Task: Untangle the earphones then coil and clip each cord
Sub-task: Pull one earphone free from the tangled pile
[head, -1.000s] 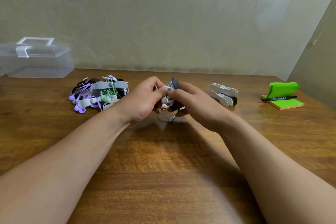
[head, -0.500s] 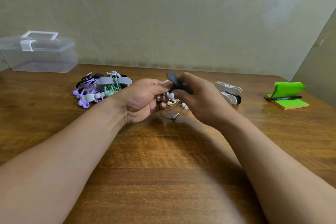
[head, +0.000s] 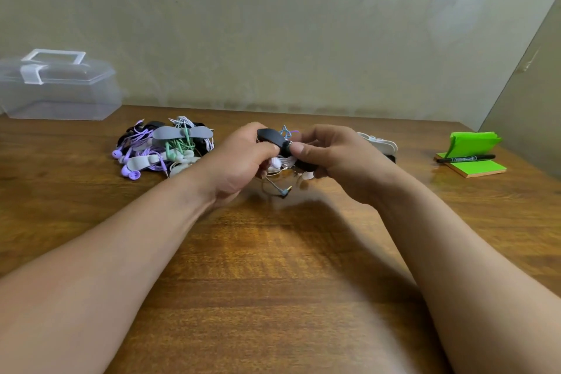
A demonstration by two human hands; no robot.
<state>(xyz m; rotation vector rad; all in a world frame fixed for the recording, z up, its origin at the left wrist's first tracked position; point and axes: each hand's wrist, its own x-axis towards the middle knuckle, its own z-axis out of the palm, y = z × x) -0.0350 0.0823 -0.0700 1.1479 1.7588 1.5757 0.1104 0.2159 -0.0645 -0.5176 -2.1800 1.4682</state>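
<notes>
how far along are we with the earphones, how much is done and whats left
Done: the pile left of the hands holds purple and green earphones, several with grey clips on, though how neatly coiled is unclear. In hand: the left hand and right hand hold a white earphone bundle in a black clip, its plug dangling. Left: closing this clip; spare white clips lie beyond the right hand.
</notes>
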